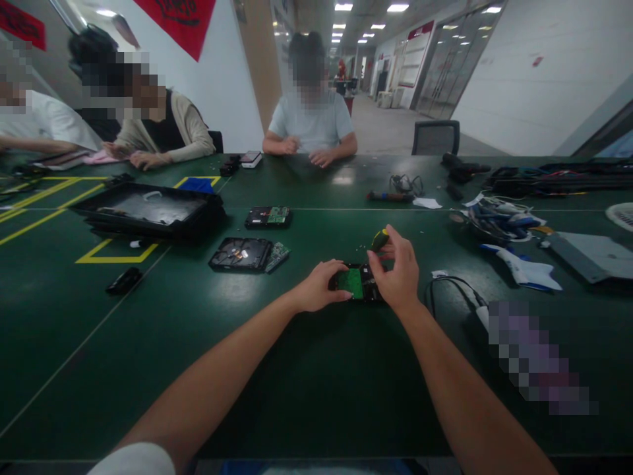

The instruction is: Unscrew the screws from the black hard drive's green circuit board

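Observation:
A hard drive [352, 282] lies on the green table with its green circuit board facing up. My left hand [321, 285] grips its left end between thumb and fingers. Above the drive's right part, my right hand [398, 267] is closed on a screwdriver [380, 240] with a yellow and dark green handle. The screwdriver's tip end points down toward the board, and whether it touches a screw is too small to tell. Several tiny bits, perhaps screws, lie just behind the drive. To the left rest another hard drive [241, 254], a loose circuit board [277, 256] and a further drive [268, 216].
Black trays [148, 208] are stacked at the left. On the right are a cable [455, 278], a bundle of wires [499, 218], a torn packet [521, 267] and a grey metal box [593, 254]. A power drill [462, 168] lies at the back. Several people sit across the table.

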Demonstrator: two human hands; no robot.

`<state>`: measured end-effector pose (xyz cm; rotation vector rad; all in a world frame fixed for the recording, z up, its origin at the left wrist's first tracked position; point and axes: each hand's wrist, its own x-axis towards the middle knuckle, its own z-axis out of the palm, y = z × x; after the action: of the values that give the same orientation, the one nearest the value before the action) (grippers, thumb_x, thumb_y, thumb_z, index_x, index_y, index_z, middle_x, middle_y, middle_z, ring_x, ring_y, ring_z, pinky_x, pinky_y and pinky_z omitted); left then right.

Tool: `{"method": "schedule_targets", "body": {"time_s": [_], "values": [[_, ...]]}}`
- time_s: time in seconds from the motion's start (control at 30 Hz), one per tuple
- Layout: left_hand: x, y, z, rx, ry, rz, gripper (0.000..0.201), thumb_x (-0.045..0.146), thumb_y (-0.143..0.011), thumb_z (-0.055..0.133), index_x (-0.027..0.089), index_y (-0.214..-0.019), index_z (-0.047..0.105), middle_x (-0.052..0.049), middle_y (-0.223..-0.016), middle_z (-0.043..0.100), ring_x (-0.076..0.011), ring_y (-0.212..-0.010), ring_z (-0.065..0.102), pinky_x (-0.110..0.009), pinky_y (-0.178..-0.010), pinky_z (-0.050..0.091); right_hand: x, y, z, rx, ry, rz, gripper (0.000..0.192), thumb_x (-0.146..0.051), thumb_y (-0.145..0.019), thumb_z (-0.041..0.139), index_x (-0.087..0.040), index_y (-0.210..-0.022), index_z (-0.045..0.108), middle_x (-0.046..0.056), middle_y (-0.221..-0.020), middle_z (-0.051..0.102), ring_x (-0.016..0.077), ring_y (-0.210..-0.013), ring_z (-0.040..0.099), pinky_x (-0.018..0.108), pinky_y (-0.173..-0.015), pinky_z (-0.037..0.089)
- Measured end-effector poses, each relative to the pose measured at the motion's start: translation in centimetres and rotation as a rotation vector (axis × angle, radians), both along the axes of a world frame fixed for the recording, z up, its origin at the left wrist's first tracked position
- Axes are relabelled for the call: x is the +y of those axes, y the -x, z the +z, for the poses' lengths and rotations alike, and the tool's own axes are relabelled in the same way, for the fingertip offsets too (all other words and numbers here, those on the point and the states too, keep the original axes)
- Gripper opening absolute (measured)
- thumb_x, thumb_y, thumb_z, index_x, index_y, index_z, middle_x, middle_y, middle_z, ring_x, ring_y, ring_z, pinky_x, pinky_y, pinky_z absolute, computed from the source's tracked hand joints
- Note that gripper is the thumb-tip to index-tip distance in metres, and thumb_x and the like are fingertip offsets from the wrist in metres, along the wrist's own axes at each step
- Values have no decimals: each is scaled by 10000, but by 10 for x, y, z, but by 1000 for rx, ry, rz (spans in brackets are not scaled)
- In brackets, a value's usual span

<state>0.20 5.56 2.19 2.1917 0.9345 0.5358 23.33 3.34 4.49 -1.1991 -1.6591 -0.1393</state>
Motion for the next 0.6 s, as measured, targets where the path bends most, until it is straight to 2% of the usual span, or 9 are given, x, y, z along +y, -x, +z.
{"method": "schedule_targets", "body": {"time_s": [0.4, 0.6], "values": [[1, -1, -4, -2, -34, 1, 697, 516, -833, 756, 259, -1436, 518, -111, -1529, 515, -334, -1486, 393, -548, -1240, 295, 0, 3, 1, 2, -8, 9, 649, -280, -954, 639, -300, -1547, 376, 104, -1269, 602, 204, -913, 673, 415, -790, 661], [-1, -1, 2, 1, -17, 4, 703, 517, -833, 756, 249, -1438, 521, -119, -1544, 491, -336, -1461, 420, -534, -1216, 339, 0, 3, 2, -11, 3, 7, 661, -302, -954, 637, -305, -1555, 361, 105, -1239, 607, 213, -907, 668, 429, -786, 659]]}}
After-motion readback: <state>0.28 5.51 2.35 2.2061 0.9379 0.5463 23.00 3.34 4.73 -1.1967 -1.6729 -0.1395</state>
